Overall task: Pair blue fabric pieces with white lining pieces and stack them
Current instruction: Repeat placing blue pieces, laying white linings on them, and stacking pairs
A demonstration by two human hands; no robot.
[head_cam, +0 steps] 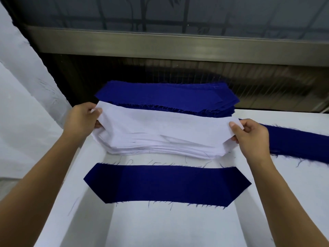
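A single blue fabric piece (167, 184) with angled ends lies flat on the white table, nearest me. Behind it sits a stack of white lining pieces (160, 147). The top white lining piece (167, 122) is lifted off that stack: my left hand (81, 116) pinches its left end and my right hand (252, 136) pinches its right end. Farther back a thick stack of blue fabric pieces (165, 97) rests at the table's far edge.
The white table surface (178, 229) has faint pen marks and loose blue threads. Another blue piece (299, 145) lies at the right, partly behind my right hand. White cloth (21, 122) hangs at the left. A metal window sill (178, 45) runs behind the table.
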